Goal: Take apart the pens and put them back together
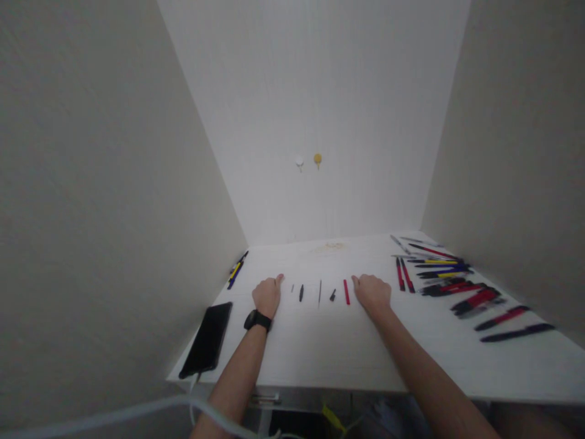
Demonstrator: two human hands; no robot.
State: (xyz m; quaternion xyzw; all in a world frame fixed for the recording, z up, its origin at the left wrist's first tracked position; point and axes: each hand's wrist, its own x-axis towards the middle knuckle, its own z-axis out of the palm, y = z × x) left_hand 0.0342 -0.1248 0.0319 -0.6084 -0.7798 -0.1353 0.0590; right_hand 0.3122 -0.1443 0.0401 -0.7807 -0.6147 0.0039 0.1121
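My left hand (267,296), with a black watch (257,319) on its wrist, rests on the white table as a fist, thumb stretched out sideways. My right hand (373,294) makes a similar fist, its thumb pointing up. Neither shows anything held. Between them lie pen parts in a spaced row: a small spring-like piece (292,288) nearest my left hand, a black pointed piece (301,293), a thin refill (320,294), a small black clip-like part (333,296), and a red barrel (346,292) just left of my right hand.
Two red-and-black pens (405,275) lie right of my right hand, beside a long spread of pens (478,300). More pens (236,271) lie along the left wall. A black phone (208,338) with a white cable (150,407) sits at the front left. Two hooks (317,159) hang on the back wall.
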